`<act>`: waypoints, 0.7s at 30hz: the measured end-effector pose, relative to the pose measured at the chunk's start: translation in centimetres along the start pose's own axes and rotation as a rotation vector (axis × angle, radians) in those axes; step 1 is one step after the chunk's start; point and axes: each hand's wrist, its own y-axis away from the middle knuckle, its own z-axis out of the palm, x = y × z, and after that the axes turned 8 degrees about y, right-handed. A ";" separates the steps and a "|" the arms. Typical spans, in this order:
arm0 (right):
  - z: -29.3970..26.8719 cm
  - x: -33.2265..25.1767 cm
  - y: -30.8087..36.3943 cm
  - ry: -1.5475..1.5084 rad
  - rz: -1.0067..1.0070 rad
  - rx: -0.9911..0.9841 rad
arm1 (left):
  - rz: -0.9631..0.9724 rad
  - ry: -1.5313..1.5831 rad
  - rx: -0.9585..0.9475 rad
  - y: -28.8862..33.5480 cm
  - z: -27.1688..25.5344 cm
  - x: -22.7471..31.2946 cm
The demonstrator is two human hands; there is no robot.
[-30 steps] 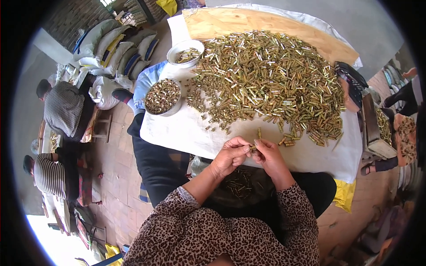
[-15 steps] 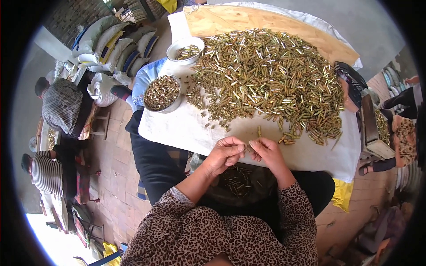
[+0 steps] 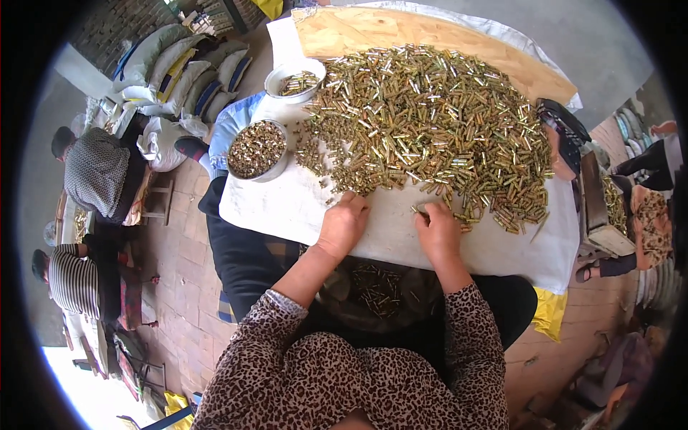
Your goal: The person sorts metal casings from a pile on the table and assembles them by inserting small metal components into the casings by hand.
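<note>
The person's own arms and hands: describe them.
The left hand and right hand are ungloved. The left sleeve and right sleeve carry a dark-spotted leopard print, ending above the wrists; the left cuff shows a pale greyish band.

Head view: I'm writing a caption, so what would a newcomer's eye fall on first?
The wide heap of brassy tubes spread over the white cloth dominates. At its near edge, the left hand meets smaller pieces, while the right hand is at a small tube. A round bowl full of metal bits stands at the cloth's left.
</note>
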 end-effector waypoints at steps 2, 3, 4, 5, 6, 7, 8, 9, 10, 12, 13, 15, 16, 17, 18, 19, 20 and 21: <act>-1.0 -0.1 -0.4 -0.388 0.214 -0.242 | -0.001 0.304 0.115 -0.1 0.2 0.6; -1.8 -0.2 -0.6 -0.774 0.427 -0.481 | 0.000 0.305 0.111 -0.1 0.3 1.2; -2.1 -0.4 -0.5 -0.774 0.430 -0.479 | -0.286 0.724 -0.006 0.0 0.5 1.9; -2.3 -0.6 -0.3 -1.024 0.460 -0.475 | -0.579 1.133 -0.129 -0.1 0.5 2.9; -2.6 -0.8 -0.1 -1.273 0.486 -0.465 | -0.577 1.131 -0.131 0.0 0.3 3.7; -3.0 -0.9 0.0 -1.276 0.485 -0.462 | -0.627 1.296 -0.162 0.0 0.0 4.6; -3.5 -1.1 0.0 -1.321 0.463 -0.485 | -0.678 1.462 -0.191 0.1 -0.2 5.3; -3.9 -1.2 0.1 -1.365 0.439 -0.508 | -0.732 1.513 -0.165 0.3 -0.3 5.2; -4.3 -1.2 0.3 -1.367 0.438 -0.506 | -0.730 1.511 -0.166 0.5 -0.4 5.4; -4.9 -1.2 0.5 -1.370 0.474 -0.483 | -0.800 1.623 -0.140 0.7 -0.6 5.9; -5.0 -1.2 0.6 -1.372 0.472 -0.480 | -0.797 1.620 -0.141 0.8 -0.6 6.1; -5.2 -1.4 0.8 -1.343 0.512 -0.474 | -0.840 1.653 -0.123 0.9 -0.6 6.8; -5.0 -1.3 0.9 -1.345 0.510 -0.472 | -0.837 1.650 -0.124 0.9 -0.7 7.1; -4.8 -1.3 0.9 -1.345 0.517 -0.444 | -0.834 1.618 -0.122 0.9 -1.0 7.6; -4.6 -1.3 1.0 -1.344 0.525 -0.416 | -0.830 1.586 -0.120 0.9 -1.1 7.9; -4.6 -1.2 1.1 -1.345 0.524 -0.414 | -0.828 1.585 -0.121 0.9 -1.1 8.0; -4.7 -1.3 1.1 -1.344 0.532 -0.401 | -0.821 1.580 -0.120 1.0 -1.0 8.0; -4.7 -1.4 1.2 -1.343 0.541 -0.388 | -0.814 1.575 -0.120 1.1 -1.0 8.1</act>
